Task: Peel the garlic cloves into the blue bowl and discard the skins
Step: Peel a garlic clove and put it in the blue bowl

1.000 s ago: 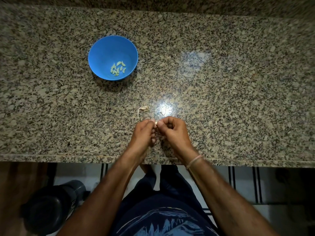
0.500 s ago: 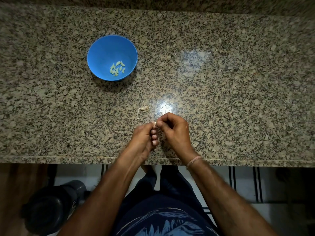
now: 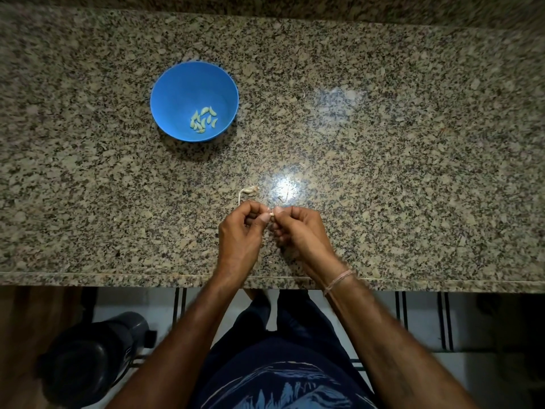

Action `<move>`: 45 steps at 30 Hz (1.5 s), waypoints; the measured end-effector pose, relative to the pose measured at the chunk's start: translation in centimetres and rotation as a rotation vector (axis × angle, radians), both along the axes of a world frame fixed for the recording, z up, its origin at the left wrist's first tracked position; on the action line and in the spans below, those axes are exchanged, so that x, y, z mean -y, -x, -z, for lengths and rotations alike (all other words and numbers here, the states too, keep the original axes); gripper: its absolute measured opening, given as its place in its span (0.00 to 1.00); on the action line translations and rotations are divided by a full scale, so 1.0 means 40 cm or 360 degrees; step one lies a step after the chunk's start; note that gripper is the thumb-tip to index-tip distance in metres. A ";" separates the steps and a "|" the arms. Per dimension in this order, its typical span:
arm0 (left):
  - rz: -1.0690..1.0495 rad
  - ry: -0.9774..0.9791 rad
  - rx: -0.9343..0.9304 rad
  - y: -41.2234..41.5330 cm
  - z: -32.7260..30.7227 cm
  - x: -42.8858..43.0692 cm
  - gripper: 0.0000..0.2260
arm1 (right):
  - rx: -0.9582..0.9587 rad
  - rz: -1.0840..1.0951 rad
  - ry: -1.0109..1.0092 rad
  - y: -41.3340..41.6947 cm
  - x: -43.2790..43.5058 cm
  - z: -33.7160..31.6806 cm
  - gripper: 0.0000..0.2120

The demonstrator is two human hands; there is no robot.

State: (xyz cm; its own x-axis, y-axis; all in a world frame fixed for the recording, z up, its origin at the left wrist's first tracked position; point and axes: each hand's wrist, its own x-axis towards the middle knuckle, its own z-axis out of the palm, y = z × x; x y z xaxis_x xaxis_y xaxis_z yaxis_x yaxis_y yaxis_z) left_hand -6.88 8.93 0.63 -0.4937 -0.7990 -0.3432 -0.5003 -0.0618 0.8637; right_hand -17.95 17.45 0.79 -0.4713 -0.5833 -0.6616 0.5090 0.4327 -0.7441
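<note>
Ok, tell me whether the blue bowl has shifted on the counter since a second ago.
No. The blue bowl keeps its place, up and left of the skin scrap on the granite counter.

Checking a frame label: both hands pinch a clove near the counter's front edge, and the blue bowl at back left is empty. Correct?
No. The bowl is not empty: the head view shows a small pile of peeled cloves in it. The rest stands: the left hand and right hand pinch a clove near the counter's front edge, bowl at back left.
</note>
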 end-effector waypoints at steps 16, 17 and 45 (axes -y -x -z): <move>-0.0055 0.0123 0.0045 0.007 -0.009 -0.001 0.03 | -0.0667 -0.0029 -0.0082 -0.012 0.010 0.025 0.12; -0.0076 0.0118 0.0044 0.009 -0.008 -0.004 0.04 | -0.0688 -0.0030 -0.0077 -0.014 0.010 0.026 0.12; -0.0100 -0.0197 0.0009 0.017 0.013 -0.006 0.07 | -0.0417 0.0027 0.0061 -0.002 0.007 0.039 0.07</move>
